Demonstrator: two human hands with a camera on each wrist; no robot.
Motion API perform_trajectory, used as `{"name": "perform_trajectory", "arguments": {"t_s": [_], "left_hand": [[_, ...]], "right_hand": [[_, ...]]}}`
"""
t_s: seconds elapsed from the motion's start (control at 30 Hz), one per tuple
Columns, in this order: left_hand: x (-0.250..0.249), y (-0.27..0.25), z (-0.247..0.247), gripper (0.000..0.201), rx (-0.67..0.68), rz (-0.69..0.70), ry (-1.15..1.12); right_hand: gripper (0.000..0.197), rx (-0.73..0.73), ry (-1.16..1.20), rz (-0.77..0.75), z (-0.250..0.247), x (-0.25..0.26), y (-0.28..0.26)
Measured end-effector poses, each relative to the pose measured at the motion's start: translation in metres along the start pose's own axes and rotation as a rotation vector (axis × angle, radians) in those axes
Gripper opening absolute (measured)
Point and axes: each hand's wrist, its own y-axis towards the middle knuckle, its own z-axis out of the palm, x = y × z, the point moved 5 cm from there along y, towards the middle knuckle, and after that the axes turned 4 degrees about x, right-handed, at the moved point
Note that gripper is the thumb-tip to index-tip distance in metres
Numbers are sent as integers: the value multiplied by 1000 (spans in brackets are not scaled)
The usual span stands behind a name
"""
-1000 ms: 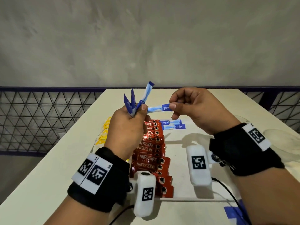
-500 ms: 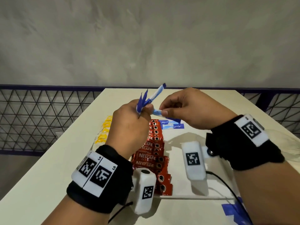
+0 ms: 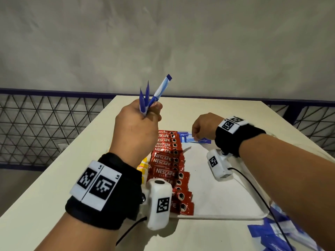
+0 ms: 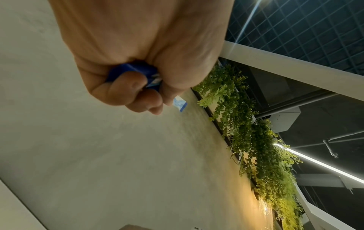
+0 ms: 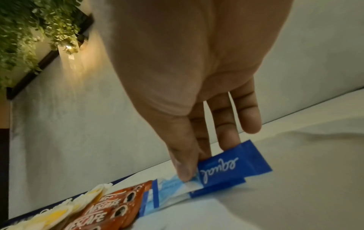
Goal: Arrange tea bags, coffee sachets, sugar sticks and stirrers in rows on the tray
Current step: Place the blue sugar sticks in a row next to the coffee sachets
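My left hand [image 3: 137, 124] is raised above the white tray [image 3: 217, 196] and grips a bundle of blue sugar sticks [image 3: 157, 93] that fan upward. The fist also shows in the left wrist view [image 4: 138, 87], closed round the blue stick ends [image 4: 135, 71]. My right hand [image 3: 201, 127] is low at the tray's far end. It pinches one blue sugar stick [image 5: 226, 168] that lies on the sugar sticks [image 3: 184, 137] laid there. A row of red coffee sachets [image 3: 166, 160] runs down the tray, with yellow tea bags [image 3: 143, 165] left of it, mostly hidden by my left wrist.
Loose blue sugar sticks [image 3: 272, 232] lie on the table at the near right, off the tray. The tray's right half [image 3: 208, 200] is bare white. Wrist camera cables [image 3: 253, 189] trail over it. A mesh railing [image 3: 45, 124] borders the table on the left and behind.
My right hand drew one stick out of the left hand's bundle and carried it down to the tray's far end. The left hand stayed raised.
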Motion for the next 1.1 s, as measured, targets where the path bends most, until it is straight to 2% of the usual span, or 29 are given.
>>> {"name": "perform_trajectory", "arguments": {"t_s": [0.5, 0.7, 0.77, 0.83, 0.9, 1.0, 1.1], "left_hand": [[-3, -2, 2, 25, 11, 12, 28], [-3, -4, 6, 25, 81, -1, 29], [0, -5, 10, 25, 138, -42, -51], [0, -8, 14, 25, 208, -98, -179], [-1, -11, 17, 27, 263, -134, -261], [-2, -13, 20, 28, 302, -168, -338], [-3, -14, 22, 29, 317, -209, -413]], "right_hand": [[13, 8, 26, -45, 5, 14, 11], [20, 3, -23, -22, 0, 14, 10], [17, -85, 6, -38, -10, 14, 4], [18, -205, 170, -107, -25, 16, -9], [17, -239, 550, -248, -39, 27, -30], [20, -127, 1083, -540, -53, 56, -63], [15, -62, 1295, -677, -59, 71, -78]]}}
